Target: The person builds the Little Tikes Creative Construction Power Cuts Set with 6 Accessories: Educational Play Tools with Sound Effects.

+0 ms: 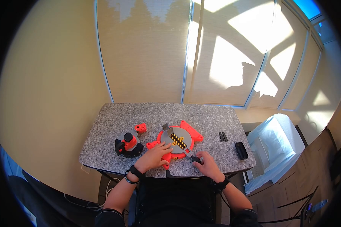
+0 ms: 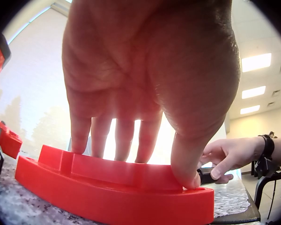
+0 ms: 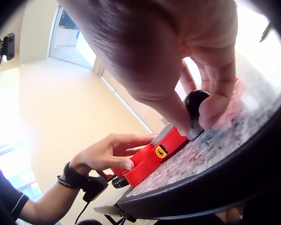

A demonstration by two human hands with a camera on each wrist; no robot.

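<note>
A red base with a grey round plate [image 1: 166, 140] and a black-and-yellow striped strip [image 1: 178, 141] lies on the table. My left hand [image 1: 155, 156] rests on its near left side, fingers spread and fairly straight over the red rim [image 2: 117, 197]. At the base's near right edge my right hand [image 1: 208, 165] pinches a black knob [image 3: 195, 104] between thumb and fingers. In the left wrist view the right hand [image 2: 234, 157] shows beyond the red base, on the black part [image 2: 206, 176].
A red and black tool part [image 1: 129, 142] stands at the left, with a red block [image 1: 140, 128] behind it. Two small black pieces [image 1: 223, 136] and a black tray [image 1: 241, 151] lie at the right. A chair with a pale blue cover [image 1: 276, 140] stands beyond the table.
</note>
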